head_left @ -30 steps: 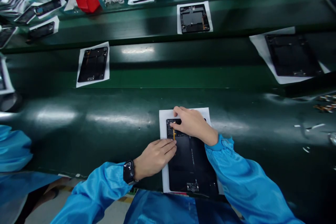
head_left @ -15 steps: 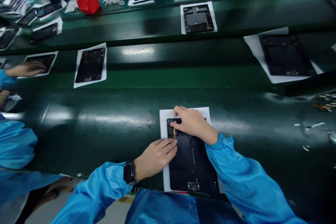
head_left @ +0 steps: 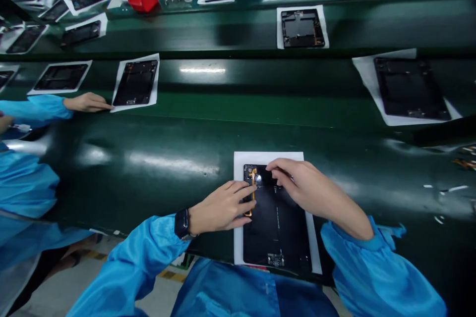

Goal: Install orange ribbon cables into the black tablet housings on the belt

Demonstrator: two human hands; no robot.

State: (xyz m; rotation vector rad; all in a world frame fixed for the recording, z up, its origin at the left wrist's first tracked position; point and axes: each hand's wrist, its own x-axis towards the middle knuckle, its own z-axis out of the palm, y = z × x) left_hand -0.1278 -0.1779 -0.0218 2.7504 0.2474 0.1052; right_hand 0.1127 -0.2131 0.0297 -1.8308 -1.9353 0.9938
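At the far left a co-worker's hand (head_left: 87,103), in a bright blue sleeve, rests on the dark green conveyor belt (head_left: 148,168), its fingertips touching the white sheet under another dark rectangular panel (head_left: 136,82). Nearer the middle, the person's left hand (head_left: 223,206), with a black smartwatch (head_left: 182,224) on the wrist, lies flat with the fingers stretched out and close together. Its tips press on the left edge of a black rectangular tablet back panel (head_left: 277,223), probably to stop it sliding on the belt. The panel lies on a white paper sheet (head_left: 240,158) at the near edge of the belt, directly in front of the person. The sheet likely guards the panel's underside from scratches. The panel's long axis runs straight away from the person, with a small connector board (head_left: 275,259) at the near short end. A thin orange flex strip (head_left: 254,190) lies along the far left edge, parallel to that axis, just beside the left fingertips. To the right, the right hand (head_left: 305,185) comes in from the side with its fingers bent and their tips over the panel's far end; whether they pinch anything cannot be told. Well apart at the far right, another dark panel on white paper (head_left: 411,86) sits on a farther belt.
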